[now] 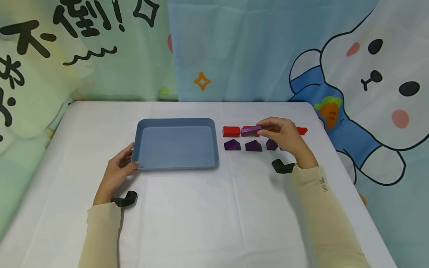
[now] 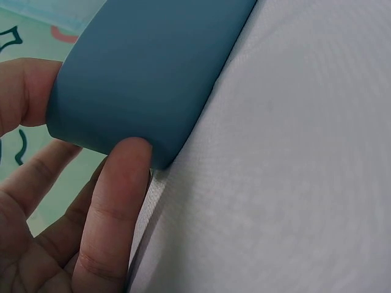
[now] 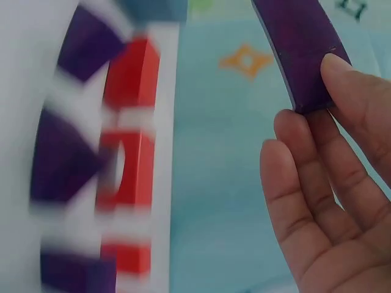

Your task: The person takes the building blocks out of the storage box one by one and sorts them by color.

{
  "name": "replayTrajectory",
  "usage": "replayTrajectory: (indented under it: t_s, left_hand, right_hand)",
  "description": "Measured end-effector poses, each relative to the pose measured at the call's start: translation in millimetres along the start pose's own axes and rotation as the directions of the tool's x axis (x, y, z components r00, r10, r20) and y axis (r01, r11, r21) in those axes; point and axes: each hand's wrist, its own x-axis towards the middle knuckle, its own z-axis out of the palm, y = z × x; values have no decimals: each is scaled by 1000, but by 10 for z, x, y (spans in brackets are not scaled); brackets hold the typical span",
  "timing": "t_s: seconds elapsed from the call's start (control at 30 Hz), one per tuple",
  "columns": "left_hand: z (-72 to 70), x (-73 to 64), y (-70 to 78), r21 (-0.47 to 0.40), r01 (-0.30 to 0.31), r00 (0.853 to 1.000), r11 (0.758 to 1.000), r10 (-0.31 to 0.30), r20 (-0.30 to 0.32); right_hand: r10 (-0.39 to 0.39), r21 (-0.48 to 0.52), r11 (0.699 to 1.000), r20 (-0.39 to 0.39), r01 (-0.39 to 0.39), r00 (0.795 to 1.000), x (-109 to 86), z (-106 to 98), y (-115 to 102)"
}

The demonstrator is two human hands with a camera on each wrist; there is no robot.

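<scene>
A shallow blue tray [image 1: 177, 145] lies on the white table. My left hand [image 1: 117, 169] holds it by its near left corner; in the left wrist view the thumb and a finger lie on either side of the tray's corner [image 2: 140, 79]. Above the row of red blocks, my right hand [image 1: 281, 134] pinches a flat purple block [image 1: 251, 130] between thumb and fingers. The right wrist view shows this purple block [image 3: 305, 52] raised, one end between the fingertips, with the far end cut off by the frame.
Right of the tray stand a row of red blocks [image 1: 231, 131] and, nearer, a row of purple angular blocks [image 1: 232, 145]. My right hand and wrist partly cover both rows. A printed curtain [image 1: 241, 52] hangs behind the table's far edge.
</scene>
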Motion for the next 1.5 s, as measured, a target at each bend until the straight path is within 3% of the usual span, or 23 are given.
replayTrajectory:
  t_s: [0.27,0.47,0.73,0.93,1.23,1.4,1.5]
  left_hand:
    - [-63,-3,10,6,28,1000,1000,-28,-6]
    - [-109,-17,16,15,31,999,999,-31,-17]
    - [-165,-98,-36,24,21,1000,1000,-20,-18]
    - [-166,-113,-56,15,9,1000,1000,-8,-14]
    - [-154,-111,-31,9,6,1000,1000,-6,-13]
    - [-180,-108,-27,17,32,999,999,-32,-7]
    - [-207,-102,-29,29,56,998,998,-57,7]
  right_hand:
    - [120,-121,984,-85,-130,989,-300,-488,499]
    - [267,-104,955,-106,-277,958,-367,-697,806]
    - [362,-140,912,-162,-385,918,-404,-771,1182]
    - [379,-169,897,-178,-408,908,-423,-753,1359]
    - [429,-137,886,-125,-444,895,-450,-728,1494]
    - [450,-135,877,-100,-460,887,-488,-677,1379]
    - [487,-182,847,-111,-500,866,-526,-632,1251]
